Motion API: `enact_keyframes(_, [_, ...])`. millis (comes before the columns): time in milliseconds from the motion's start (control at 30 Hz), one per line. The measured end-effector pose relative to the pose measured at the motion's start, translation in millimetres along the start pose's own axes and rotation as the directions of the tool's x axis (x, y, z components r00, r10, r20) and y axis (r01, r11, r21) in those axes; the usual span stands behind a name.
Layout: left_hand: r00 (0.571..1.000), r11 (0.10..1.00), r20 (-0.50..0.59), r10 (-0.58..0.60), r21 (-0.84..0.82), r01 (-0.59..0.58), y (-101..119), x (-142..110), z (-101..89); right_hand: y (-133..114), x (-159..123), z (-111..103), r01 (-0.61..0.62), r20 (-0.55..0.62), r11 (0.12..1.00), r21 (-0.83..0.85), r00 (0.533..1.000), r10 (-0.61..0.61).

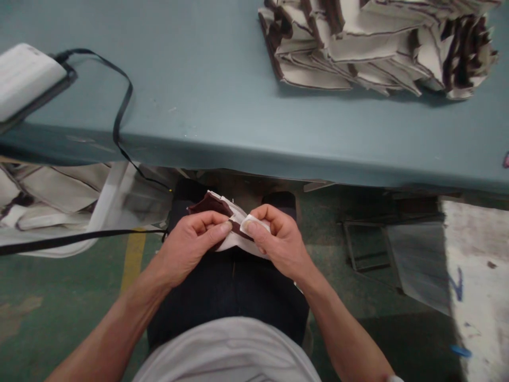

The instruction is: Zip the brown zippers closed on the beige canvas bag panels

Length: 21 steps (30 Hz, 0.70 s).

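Closest in, on this side of the tabletop (pixel 191 95), are a pale grey shirt (pixel 230 355) and the seated person's dark trousers (pixel 234 297). Over the lap, just short of the tabletop's near edge and lower than it, is the maroon-and-white piece (pixel 210 206), with both hands on it. The fingers of the left hand (pixel 186 239) are closed on its edge, thumb on top; those of the right hand (pixel 280 233) pinch a small white tab (pixel 258 223) at the piece. Whether that tab is part of the piece or separate, I cannot tell.

The step in hand looks like close fingertip work on the piece, perhaps folding, parting or peeling at that edge. The next move seems to call for a steady left pinch and a small, controlled pull or press from the right, keeping the layers in line.

Below the tabletop's left part stands a white bin (pixel 99 204) with pale, dark-edged pieces (pixel 59 188) inside; below its right part is a white board (pixel 477 265) with blue marks. On the tabletop's left lies a white device (pixel 29 77) with a black cord (pixel 126 101). Farthest off, at its far right, sits a heap of folded pieces (pixel 382 53).
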<state>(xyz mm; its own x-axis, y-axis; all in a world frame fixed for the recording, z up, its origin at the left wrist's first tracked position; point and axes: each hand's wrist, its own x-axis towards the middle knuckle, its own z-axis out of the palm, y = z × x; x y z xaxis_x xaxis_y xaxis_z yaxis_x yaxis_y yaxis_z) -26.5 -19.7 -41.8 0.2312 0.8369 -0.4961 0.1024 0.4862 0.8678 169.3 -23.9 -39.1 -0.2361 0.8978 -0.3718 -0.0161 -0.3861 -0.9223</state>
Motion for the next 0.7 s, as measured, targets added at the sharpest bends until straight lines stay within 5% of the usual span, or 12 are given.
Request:
enact_keyframes(267, [0.995, 0.991, 0.062, 0.083, -0.113, -0.076, 14.9, 4.9, 6.0, -28.0, -5.8, -7.3, 0.145, -0.043, 0.954, -0.261, 0.986, -0.162])
enact_keyframes(700, [0.99, 0.971, 0.014, 0.137, -0.199, -0.132, 28.4, 11.6, 15.6, -42.8, 0.7, -8.1, 0.173, -0.07, 0.927, -0.333, 0.976, -0.207])
